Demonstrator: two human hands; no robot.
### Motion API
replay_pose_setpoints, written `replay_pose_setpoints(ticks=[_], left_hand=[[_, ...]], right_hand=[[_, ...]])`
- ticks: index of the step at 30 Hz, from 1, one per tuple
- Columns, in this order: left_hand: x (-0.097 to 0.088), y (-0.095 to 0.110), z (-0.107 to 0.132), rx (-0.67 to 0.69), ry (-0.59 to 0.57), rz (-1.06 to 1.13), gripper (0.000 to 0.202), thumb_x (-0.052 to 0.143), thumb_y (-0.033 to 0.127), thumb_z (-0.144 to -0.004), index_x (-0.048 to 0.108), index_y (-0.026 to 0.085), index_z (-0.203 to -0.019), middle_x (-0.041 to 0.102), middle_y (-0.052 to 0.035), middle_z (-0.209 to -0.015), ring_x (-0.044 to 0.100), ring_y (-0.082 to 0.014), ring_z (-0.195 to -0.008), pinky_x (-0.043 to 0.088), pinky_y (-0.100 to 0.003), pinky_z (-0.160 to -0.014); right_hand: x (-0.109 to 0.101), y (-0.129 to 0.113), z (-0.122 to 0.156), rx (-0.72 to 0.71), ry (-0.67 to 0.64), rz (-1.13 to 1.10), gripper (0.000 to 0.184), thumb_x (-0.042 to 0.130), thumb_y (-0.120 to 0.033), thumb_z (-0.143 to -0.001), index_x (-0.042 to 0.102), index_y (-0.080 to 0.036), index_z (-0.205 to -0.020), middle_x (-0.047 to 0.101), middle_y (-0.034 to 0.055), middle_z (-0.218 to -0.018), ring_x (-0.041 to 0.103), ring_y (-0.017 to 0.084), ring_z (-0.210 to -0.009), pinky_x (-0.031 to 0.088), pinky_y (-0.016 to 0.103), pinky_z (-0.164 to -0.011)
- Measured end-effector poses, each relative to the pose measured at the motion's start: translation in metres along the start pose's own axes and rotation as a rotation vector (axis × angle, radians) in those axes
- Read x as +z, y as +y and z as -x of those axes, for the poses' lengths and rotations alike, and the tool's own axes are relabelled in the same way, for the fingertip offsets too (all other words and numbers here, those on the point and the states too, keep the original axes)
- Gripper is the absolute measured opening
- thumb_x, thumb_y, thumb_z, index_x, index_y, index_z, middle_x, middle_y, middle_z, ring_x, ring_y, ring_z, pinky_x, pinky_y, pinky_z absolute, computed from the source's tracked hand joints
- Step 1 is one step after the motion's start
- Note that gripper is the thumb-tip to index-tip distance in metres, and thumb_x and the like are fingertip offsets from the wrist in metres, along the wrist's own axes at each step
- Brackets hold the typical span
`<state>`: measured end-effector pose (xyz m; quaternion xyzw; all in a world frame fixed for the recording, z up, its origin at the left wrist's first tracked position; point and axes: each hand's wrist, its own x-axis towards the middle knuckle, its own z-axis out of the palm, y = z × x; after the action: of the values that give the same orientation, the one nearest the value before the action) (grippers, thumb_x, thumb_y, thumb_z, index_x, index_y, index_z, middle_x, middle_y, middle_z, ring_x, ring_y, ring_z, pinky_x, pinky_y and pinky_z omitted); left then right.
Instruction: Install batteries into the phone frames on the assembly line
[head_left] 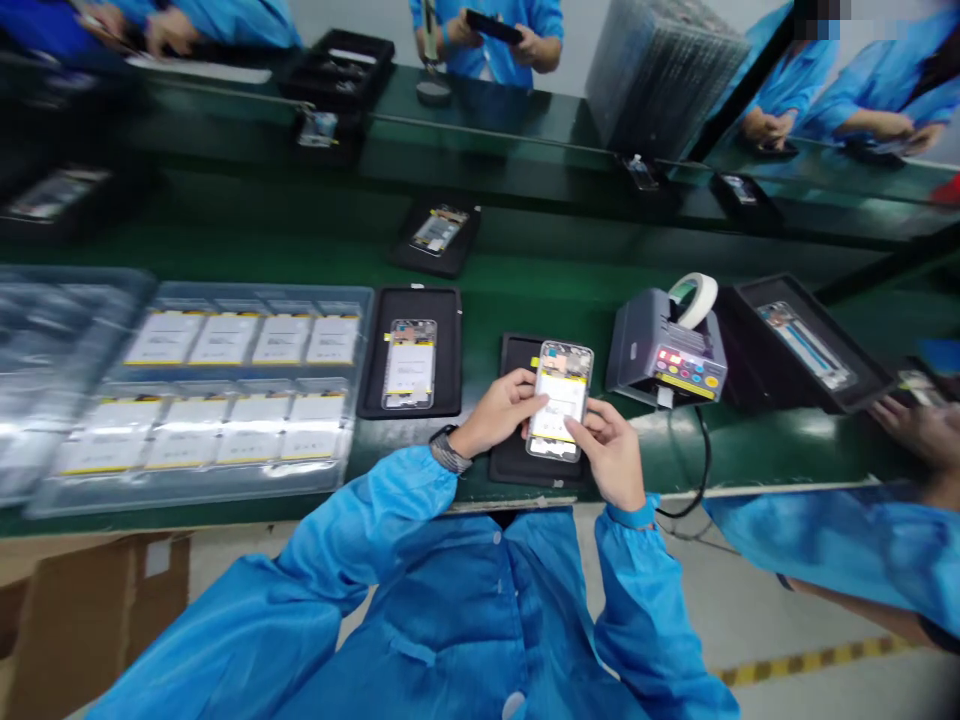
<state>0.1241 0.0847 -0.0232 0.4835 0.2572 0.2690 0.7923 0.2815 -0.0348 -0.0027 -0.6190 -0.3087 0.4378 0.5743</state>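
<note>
Now an opened smartphone (562, 393) is pinched above black tray (512, 466) by left hand (498, 410) and right hand (615, 452). Likely light, fragile; best edge-held.

From the head view, I have the left hand (496, 412) and right hand (611, 452) gripping an open phone (561, 400) over a black tray (508, 462), near the tabletop's (482, 300) front edge. A tape dispenser (651, 345) stands right; a clear battery tray (364, 340) occupies the left front.

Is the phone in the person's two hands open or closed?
Open: the phone, held by the left hand and right hand, shows its white, yellow-edged battery, with no cover over it.
</note>
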Motion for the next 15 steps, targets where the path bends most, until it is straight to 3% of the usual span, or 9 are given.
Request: replay_pose_setpoints(ticks=[6,15], left_hand=[[0.003,-0.007,-0.001,-0.005,0.015,0.070,0.069,0.095,0.051,-0.066,0.067,0.011,-0.114,0.078,-0.0126,-0.108,0.074,-0.0208,-0.091,0.058,-0.031,-0.082],[0.004,-0.012,0.001,0.024,0.047,-0.005,0.065,0.090,0.055,-0.072,0.069,0.011,-0.116,0.078,-0.0145,-0.115,0.074,-0.0232,-0.093,0.058,-0.032,-0.081]], right_hand=[[0.014,0.008,0.003,0.005,-0.011,-0.067,0.057,0.096,-0.051,-0.069,0.067,-0.022,-0.108,0.081,0.0046,-0.085,0.074,0.024,-0.070,0.062,0.038,-0.068],[0.016,0.013,0.002,0.008,0.026,-0.065,0.053,0.091,-0.054,-0.075,0.066,-0.023,-0.109,0.078,0.0022,-0.080,0.073,0.023,-0.070,0.061,0.036,-0.068]])
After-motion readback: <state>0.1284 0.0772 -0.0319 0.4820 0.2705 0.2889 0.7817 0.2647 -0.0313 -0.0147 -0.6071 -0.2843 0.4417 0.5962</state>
